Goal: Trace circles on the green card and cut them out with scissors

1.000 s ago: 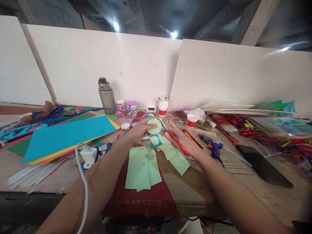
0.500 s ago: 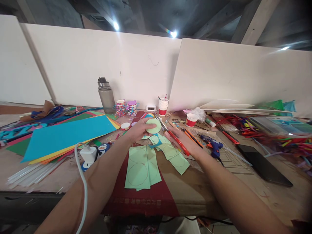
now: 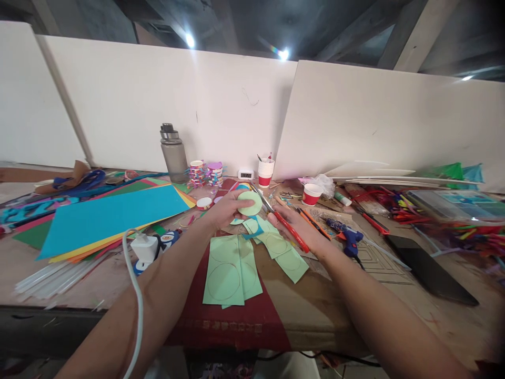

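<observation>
Between the fingers of my left hand (image 3: 229, 207) is a round light-green paper disc (image 3: 250, 203), held above the table. My right hand (image 3: 292, 223) is closed around red-handled scissors (image 3: 290, 229). Their blades point up and left, close to the disc's right edge; I cannot tell whether they touch it. Below my hands lie green paper pieces (image 3: 223, 279) with circles drawn on them. More marked green strips (image 3: 291, 265) and small offcuts overlap to the right, under the scissors.
Coloured paper sheets (image 3: 114, 218) and a white charger (image 3: 144, 247) with its cable lie left. A bottle (image 3: 174, 158) and paper cups (image 3: 265, 173) stand at the back. To the right are a blue glue gun (image 3: 350, 241), a phone (image 3: 430, 268) and a red-white cup (image 3: 311, 195).
The whole view has shifted slightly, with the scene a little further right. Both hands keep their hold on the green disc and the scissors, in nearly the same pose.
</observation>
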A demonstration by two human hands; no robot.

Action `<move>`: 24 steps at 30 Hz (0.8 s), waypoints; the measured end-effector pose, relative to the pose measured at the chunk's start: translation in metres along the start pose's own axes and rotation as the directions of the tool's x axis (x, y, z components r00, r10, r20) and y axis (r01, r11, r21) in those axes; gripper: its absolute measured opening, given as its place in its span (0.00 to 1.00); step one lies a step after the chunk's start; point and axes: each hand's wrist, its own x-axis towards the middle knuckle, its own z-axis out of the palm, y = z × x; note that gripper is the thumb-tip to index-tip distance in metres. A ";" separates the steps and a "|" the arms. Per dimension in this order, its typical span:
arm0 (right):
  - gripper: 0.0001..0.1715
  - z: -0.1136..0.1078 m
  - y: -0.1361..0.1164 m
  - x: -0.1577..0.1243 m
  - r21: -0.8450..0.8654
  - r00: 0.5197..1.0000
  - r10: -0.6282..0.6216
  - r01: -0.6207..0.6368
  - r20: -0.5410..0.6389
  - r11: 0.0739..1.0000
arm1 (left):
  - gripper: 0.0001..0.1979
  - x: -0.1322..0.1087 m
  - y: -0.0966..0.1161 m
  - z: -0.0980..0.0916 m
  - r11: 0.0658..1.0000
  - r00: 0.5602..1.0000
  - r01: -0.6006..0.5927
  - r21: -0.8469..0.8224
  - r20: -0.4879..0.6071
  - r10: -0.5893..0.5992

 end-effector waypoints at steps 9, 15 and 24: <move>0.26 0.003 0.001 -0.001 -0.081 0.999 -0.021 0.019 -0.030 0.997 | 0.19 0.000 -0.002 0.001 1.000 1.000 -0.007 -0.019 0.011 0.008; 0.26 -0.003 0.017 0.005 -0.080 0.992 0.058 -0.067 -0.110 0.995 | 0.21 0.004 -0.007 0.002 0.993 0.998 -0.035 -0.111 -0.055 0.029; 0.23 -0.021 0.045 0.016 -0.632 0.900 0.389 -0.421 -0.198 0.651 | 0.13 0.019 -0.019 -0.013 0.916 0.895 -0.214 -0.338 -0.444 0.045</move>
